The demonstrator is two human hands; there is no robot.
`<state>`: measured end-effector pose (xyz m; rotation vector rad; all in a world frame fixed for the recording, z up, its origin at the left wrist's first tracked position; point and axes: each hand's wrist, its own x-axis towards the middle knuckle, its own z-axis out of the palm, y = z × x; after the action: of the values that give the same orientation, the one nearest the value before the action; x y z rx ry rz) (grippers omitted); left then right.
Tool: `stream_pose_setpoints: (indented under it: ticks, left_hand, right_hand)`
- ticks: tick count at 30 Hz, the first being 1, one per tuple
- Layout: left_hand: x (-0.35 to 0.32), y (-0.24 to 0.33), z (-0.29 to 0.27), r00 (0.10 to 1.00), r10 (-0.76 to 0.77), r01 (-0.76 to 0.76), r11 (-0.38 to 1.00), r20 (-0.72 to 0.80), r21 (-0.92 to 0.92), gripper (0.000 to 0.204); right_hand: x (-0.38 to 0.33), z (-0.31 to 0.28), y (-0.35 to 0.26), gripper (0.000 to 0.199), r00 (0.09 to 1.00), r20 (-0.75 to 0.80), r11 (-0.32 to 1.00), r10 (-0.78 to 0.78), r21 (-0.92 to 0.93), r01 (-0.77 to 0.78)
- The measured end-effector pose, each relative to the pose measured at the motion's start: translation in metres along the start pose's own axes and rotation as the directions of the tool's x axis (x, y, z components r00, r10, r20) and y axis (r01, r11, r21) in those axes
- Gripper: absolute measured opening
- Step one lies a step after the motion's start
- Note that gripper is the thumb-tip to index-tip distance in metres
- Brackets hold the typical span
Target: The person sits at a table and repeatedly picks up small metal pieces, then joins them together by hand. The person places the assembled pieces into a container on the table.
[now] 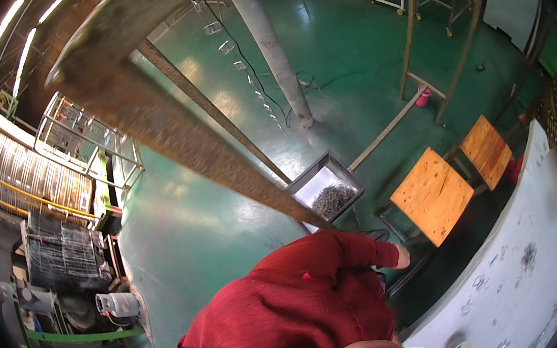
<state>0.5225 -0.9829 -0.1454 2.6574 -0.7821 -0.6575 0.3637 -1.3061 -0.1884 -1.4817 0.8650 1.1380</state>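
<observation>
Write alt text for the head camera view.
A bare hand extends from a red sleeve in a workshop with a green floor. Also visible: two wooden-topped stools, a white table and a tray of small dark pieces.

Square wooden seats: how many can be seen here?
2: the nearer wooden seat at the right of the view, and the farther wooden seat just beyond it, both beside the pale table. Others may be hidden.

Bent edges, glare across floor (191, 244).
</observation>
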Motion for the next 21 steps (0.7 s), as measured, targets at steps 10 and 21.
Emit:
stream_pose_setpoints:
  ticks: [10, 21]
  left_hand:
    - [0.005, 0.009, -0.112, 0.989, 0.063, -0.034, 0.978, 0.133, -0.207, 0.022]
    - [0.068, -0.063, -0.076, 0.872, -0.233, 0.283, 0.957, 0.431, -0.057, 0.072]
  right_hand:
    - [-0.041, -0.033, 0.091, 0.056, 0.894, 0.244, 0.888, 0.375, 0.183, -0.422]
    - [-0.104, 0.001, 0.058, 0.057, 0.938, 0.184, 0.89, 0.294, 0.306, -0.339]
